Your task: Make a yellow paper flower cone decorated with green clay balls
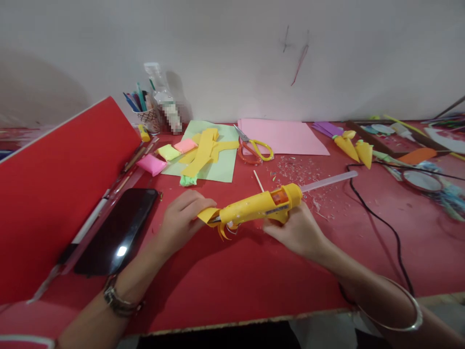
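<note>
My right hand is wrapped round the handle of a yellow hot glue gun, its clear glue stick poking out at the back. The gun's nozzle points left and meets a piece of yellow paper. Between the fingers of my left hand, that paper is pinched; it looks folded or rolled, with curled strips hanging below the nozzle. Whether glue is coming out cannot be seen.
Beyond the hands are scissors, yellow paper strips, pink sheets and small bright packets. A phone lies left, near a red board. A black cord runs along the right. Yellow paper cones lie at the back.
</note>
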Demonstrator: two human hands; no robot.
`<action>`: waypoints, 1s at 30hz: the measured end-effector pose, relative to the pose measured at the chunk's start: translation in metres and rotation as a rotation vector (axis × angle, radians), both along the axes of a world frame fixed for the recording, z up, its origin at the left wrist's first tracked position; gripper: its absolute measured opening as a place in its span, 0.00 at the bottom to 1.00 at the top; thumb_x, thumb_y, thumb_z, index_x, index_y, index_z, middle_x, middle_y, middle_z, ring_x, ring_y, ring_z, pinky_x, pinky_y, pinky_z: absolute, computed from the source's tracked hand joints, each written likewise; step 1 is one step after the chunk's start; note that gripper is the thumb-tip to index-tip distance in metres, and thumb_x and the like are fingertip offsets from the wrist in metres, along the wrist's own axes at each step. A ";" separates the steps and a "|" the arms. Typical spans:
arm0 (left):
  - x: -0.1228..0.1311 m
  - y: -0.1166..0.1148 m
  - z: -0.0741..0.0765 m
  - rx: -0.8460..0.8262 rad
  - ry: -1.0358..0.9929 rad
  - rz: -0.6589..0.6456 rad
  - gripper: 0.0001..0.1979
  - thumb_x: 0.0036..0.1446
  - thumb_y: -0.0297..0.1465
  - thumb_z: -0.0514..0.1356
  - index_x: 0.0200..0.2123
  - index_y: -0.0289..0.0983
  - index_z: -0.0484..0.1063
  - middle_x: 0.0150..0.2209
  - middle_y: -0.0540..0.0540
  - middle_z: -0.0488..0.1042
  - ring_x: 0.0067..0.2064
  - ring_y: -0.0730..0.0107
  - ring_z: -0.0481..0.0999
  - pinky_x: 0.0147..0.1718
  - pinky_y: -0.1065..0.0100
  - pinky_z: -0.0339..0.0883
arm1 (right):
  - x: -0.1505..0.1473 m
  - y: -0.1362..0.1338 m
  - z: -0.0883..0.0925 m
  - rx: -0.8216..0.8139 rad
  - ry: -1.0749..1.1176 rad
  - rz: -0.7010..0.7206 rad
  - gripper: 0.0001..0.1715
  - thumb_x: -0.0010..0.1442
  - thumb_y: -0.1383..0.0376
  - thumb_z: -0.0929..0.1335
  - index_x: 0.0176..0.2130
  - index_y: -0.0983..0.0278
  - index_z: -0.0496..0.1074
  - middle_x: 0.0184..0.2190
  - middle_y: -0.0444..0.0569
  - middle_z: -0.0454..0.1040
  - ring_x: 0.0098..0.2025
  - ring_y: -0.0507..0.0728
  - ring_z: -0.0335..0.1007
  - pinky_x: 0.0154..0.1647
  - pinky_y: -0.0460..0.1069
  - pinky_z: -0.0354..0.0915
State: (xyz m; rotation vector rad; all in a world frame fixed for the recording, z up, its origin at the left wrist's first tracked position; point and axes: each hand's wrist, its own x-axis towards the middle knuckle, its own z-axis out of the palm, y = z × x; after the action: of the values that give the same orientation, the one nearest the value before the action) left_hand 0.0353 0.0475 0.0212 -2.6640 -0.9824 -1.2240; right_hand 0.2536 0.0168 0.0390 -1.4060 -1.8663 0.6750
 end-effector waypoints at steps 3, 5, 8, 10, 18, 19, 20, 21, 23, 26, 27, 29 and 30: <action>-0.001 0.001 -0.001 -0.002 0.002 0.004 0.05 0.55 0.28 0.52 0.29 0.37 0.67 0.24 0.50 0.70 0.26 0.75 0.69 0.24 0.73 0.64 | 0.001 0.000 -0.001 0.024 -0.018 -0.009 0.04 0.40 0.69 0.60 0.18 0.63 0.56 0.13 0.39 0.58 0.16 0.45 0.52 0.15 0.42 0.53; -0.002 0.001 -0.001 -0.016 0.004 0.013 0.05 0.55 0.29 0.52 0.29 0.38 0.67 0.24 0.50 0.70 0.26 0.74 0.69 0.24 0.73 0.63 | 0.002 0.001 -0.002 0.035 -0.027 -0.008 0.05 0.40 0.69 0.60 0.18 0.63 0.56 0.14 0.39 0.58 0.16 0.45 0.52 0.15 0.42 0.53; -0.002 0.001 0.000 -0.018 -0.003 0.013 0.05 0.54 0.28 0.53 0.28 0.38 0.67 0.24 0.49 0.71 0.26 0.74 0.69 0.24 0.72 0.63 | 0.004 0.001 -0.003 0.050 -0.055 -0.034 0.05 0.41 0.69 0.60 0.18 0.63 0.55 0.15 0.39 0.58 0.16 0.46 0.53 0.16 0.42 0.54; -0.002 0.000 0.000 -0.009 -0.011 0.010 0.04 0.53 0.27 0.53 0.28 0.37 0.67 0.24 0.49 0.71 0.26 0.73 0.69 0.24 0.72 0.63 | 0.005 0.001 -0.004 0.064 -0.077 -0.043 0.05 0.41 0.69 0.61 0.19 0.63 0.55 0.15 0.40 0.59 0.17 0.46 0.54 0.17 0.42 0.55; -0.001 0.001 -0.001 0.019 -0.008 0.022 0.04 0.54 0.28 0.53 0.28 0.37 0.66 0.24 0.49 0.72 0.25 0.74 0.69 0.24 0.73 0.63 | 0.008 0.002 -0.005 0.115 -0.169 -0.079 0.04 0.41 0.70 0.60 0.18 0.63 0.57 0.14 0.41 0.61 0.17 0.46 0.54 0.17 0.42 0.54; -0.001 0.001 -0.001 0.022 -0.006 0.029 0.05 0.54 0.28 0.53 0.28 0.38 0.66 0.24 0.50 0.72 0.25 0.74 0.70 0.24 0.73 0.63 | 0.008 0.002 -0.005 0.126 -0.179 -0.081 0.04 0.41 0.70 0.60 0.18 0.63 0.57 0.14 0.40 0.60 0.17 0.46 0.54 0.17 0.42 0.54; -0.002 0.001 -0.001 0.023 -0.002 0.040 0.05 0.54 0.29 0.53 0.28 0.38 0.66 0.24 0.50 0.72 0.25 0.74 0.70 0.24 0.72 0.64 | 0.008 0.003 -0.005 0.140 -0.185 -0.082 0.04 0.41 0.70 0.60 0.18 0.63 0.57 0.14 0.40 0.60 0.17 0.47 0.54 0.17 0.42 0.54; -0.002 0.001 -0.002 0.027 -0.002 0.050 0.05 0.54 0.29 0.53 0.28 0.38 0.66 0.24 0.50 0.72 0.26 0.74 0.70 0.25 0.72 0.64 | 0.008 0.003 -0.005 0.154 -0.190 -0.084 0.04 0.41 0.70 0.61 0.18 0.63 0.57 0.14 0.40 0.60 0.17 0.47 0.55 0.17 0.42 0.53; -0.002 0.002 -0.002 0.032 -0.006 0.070 0.04 0.54 0.29 0.53 0.28 0.38 0.66 0.24 0.50 0.72 0.26 0.73 0.70 0.26 0.72 0.64 | 0.008 0.003 -0.005 0.171 -0.195 -0.089 0.04 0.41 0.70 0.60 0.18 0.63 0.58 0.14 0.40 0.60 0.16 0.47 0.55 0.17 0.42 0.53; -0.003 0.002 -0.003 0.022 -0.006 0.086 0.04 0.54 0.28 0.53 0.28 0.38 0.66 0.24 0.50 0.72 0.27 0.73 0.71 0.26 0.72 0.64 | 0.008 0.003 -0.003 0.174 -0.202 -0.097 0.04 0.42 0.70 0.61 0.18 0.63 0.58 0.13 0.40 0.60 0.15 0.47 0.55 0.16 0.42 0.52; -0.003 0.002 -0.003 0.011 -0.005 0.093 0.04 0.54 0.29 0.52 0.28 0.38 0.66 0.24 0.50 0.72 0.27 0.73 0.71 0.26 0.72 0.64 | 0.008 0.003 -0.003 0.178 -0.210 -0.098 0.04 0.41 0.70 0.61 0.18 0.63 0.58 0.13 0.40 0.60 0.15 0.47 0.54 0.16 0.42 0.52; -0.003 0.002 -0.004 -0.023 -0.004 0.119 0.04 0.54 0.29 0.52 0.29 0.38 0.65 0.24 0.50 0.72 0.27 0.73 0.71 0.25 0.73 0.63 | 0.007 0.003 -0.003 0.199 -0.234 -0.106 0.04 0.41 0.70 0.61 0.18 0.63 0.59 0.13 0.40 0.60 0.15 0.47 0.55 0.16 0.42 0.52; -0.003 0.002 -0.005 -0.038 -0.008 0.136 0.04 0.53 0.29 0.52 0.30 0.37 0.65 0.24 0.50 0.71 0.26 0.73 0.70 0.24 0.73 0.63 | 0.007 0.004 -0.003 0.210 -0.247 -0.110 0.04 0.41 0.70 0.61 0.18 0.63 0.59 0.13 0.40 0.61 0.15 0.47 0.55 0.16 0.43 0.52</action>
State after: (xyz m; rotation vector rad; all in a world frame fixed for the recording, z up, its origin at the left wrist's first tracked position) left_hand 0.0320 0.0496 0.0163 -2.5723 -1.1782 -1.2013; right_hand 0.2611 0.0204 0.0361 -1.4931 -1.9647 0.2499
